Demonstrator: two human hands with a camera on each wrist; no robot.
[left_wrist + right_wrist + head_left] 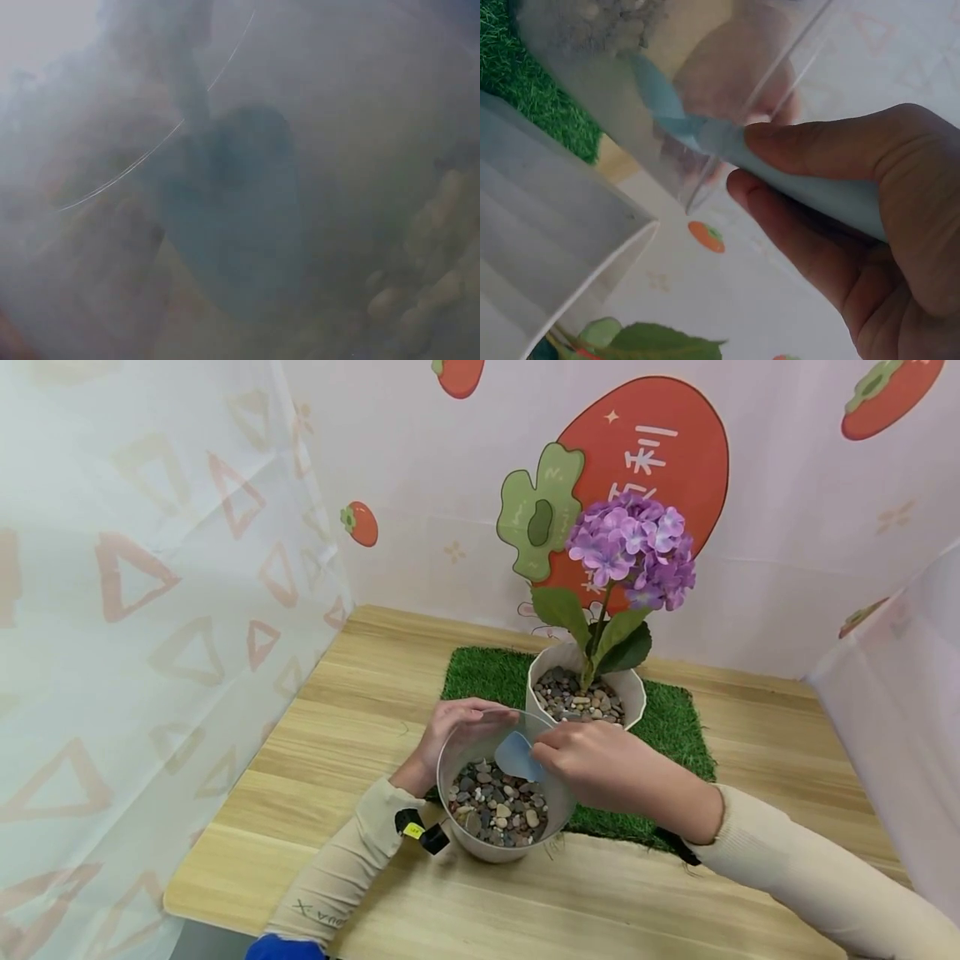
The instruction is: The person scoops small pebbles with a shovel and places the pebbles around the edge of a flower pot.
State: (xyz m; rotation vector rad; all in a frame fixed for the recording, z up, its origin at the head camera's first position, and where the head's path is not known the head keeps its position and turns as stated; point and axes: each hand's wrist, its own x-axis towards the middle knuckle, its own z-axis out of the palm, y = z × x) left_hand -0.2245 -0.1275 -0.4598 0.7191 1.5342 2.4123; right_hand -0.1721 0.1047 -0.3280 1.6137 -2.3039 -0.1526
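Observation:
A clear plastic bucket (491, 852) with several mixed pebbles (498, 802) in its bottom stands tilted near the table's front. My left hand (450, 735) holds the bucket round its far left side, fingers along the wall near the rim. My right hand (592, 764) grips the handle of a light-blue plastic shovel (810, 187), thumb on top and fingers beneath. The shovel's blade (517, 756) reaches inside the bucket, above the pebbles. Through the hazy wall, the left wrist view shows the blue blade (240, 225) and blurred pebbles (420, 300).
Behind the bucket, a white pot (637, 706) holds pebbles and a purple hydrangea (633, 552) with green leaves. Beneath the pot lies a green turf mat (678, 735) on the wooden table (300, 777). Printed cloth walls (420, 527) surround the table's back and sides.

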